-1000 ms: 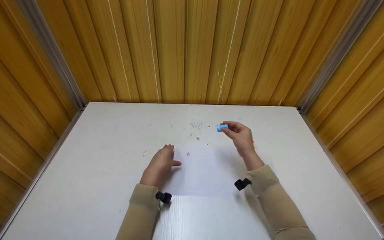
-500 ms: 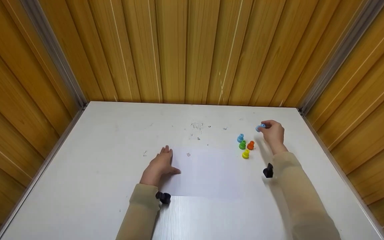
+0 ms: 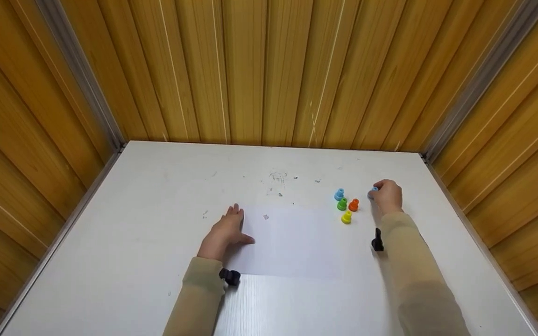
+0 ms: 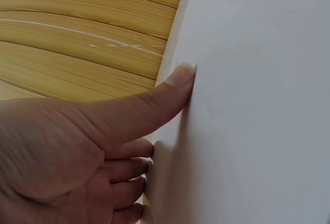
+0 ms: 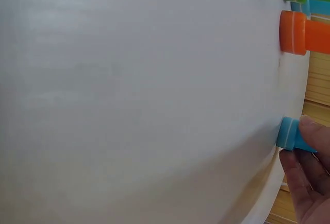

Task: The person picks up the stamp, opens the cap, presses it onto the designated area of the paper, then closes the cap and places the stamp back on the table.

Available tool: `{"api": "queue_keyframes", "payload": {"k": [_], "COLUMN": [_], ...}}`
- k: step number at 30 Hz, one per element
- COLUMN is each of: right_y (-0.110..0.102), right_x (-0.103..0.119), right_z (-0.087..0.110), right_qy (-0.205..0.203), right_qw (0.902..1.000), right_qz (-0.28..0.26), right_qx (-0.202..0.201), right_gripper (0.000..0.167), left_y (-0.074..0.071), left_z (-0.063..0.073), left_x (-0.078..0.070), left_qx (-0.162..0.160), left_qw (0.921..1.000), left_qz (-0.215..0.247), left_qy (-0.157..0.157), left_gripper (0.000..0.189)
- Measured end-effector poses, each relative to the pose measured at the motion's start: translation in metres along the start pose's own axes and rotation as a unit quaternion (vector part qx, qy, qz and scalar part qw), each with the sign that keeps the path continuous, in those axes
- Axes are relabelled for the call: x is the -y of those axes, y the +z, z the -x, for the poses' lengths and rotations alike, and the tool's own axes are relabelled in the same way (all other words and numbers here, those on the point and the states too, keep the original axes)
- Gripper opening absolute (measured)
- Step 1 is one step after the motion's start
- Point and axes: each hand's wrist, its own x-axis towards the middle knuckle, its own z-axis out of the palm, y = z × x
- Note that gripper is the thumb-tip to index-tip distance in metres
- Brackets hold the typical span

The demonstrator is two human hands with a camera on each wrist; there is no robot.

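My right hand (image 3: 389,197) pinches a small blue toy stamp (image 3: 373,191) between thumb and fingers on the right of the table. In the right wrist view that stamp (image 5: 289,133) stands with its wide base at the white surface. Left of it stand another blue stamp (image 3: 339,195), a green stamp (image 3: 342,204), an orange stamp (image 3: 353,205) and a yellow stamp (image 3: 346,218), all upright. My left hand (image 3: 226,229) rests at the left edge of a white sheet of paper (image 3: 292,242), fingers extended and thumb on the sheet.
The white table (image 3: 119,242) carries several small dark marks (image 3: 278,177) beyond the paper. One faint mark (image 3: 265,216) shows near the sheet's upper left. Wood-patterned walls (image 3: 245,70) enclose the back and sides.
My right hand has moved from above the paper to the right with the blue stamp and then down to the table, uncovering the other stamps. The left hand has hardly moved.
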Motion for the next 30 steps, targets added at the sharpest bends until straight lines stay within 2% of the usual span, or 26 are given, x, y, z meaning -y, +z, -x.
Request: {"api": "queue_keyframes", "payload": {"k": [7, 10, 12, 14, 16, 18, 20, 23, 26, 30], "right_y": [-0.001, -0.002, -0.002, -0.001, -0.001, -0.001, -0.002, -0.004, -0.002, 0.006], "right_x": [-0.004, -0.004, -0.004, -0.002, -0.001, 0.000, 0.000, -0.002, -0.006, -0.010], "right_z": [0.000, 0.002, 0.005, 0.010, 0.015, 0.021, 0.027, 0.035, 0.041, 0.042], "right_qy": [-0.006, -0.002, -0.007, -0.021, -0.033, -0.039, -0.025, 0.018, 0.050, 0.051], "right_qw": [0.9999, 0.9996, 0.9989, 0.9961, 0.9900, 0.9833, 0.9790, 0.9726, 0.9635, 0.9597], "right_qz": [-0.016, -0.028, -0.041, -0.063, -0.097, -0.136, -0.180, -0.232, -0.252, -0.254], "right_qx": [0.001, -0.001, -0.021, -0.058, -0.097, -0.114, -0.093, -0.007, 0.075, 0.109], "right_gripper": [0.038, 0.045, 0.049, 0.051, 0.047, 0.043, 0.042, 0.048, 0.057, 0.056], "left_y": [0.000, -0.001, -0.001, -0.001, -0.001, 0.000, 0.000, 0.000, 0.000, 0.000], "left_z": [0.000, 0.000, 0.000, 0.000, -0.001, -0.001, -0.001, -0.001, -0.001, -0.001], "left_x": [0.000, -0.001, -0.001, 0.000, 0.001, 0.002, 0.003, 0.003, 0.004, 0.004], "left_qx": [0.004, 0.004, 0.007, 0.008, 0.010, 0.009, 0.009, 0.011, 0.013, 0.014], "left_qw": [1.0000, 1.0000, 1.0000, 0.9999, 0.9998, 0.9997, 0.9997, 0.9997, 0.9998, 0.9998], "left_qz": [0.002, 0.004, 0.003, 0.001, -0.001, -0.005, -0.002, -0.002, -0.002, -0.005], "left_qy": [0.001, 0.003, 0.006, 0.011, 0.016, 0.023, 0.022, 0.020, 0.017, 0.016], "left_gripper": [0.102, 0.102, 0.103, 0.103, 0.103, 0.103, 0.103, 0.103, 0.103, 0.103]}}
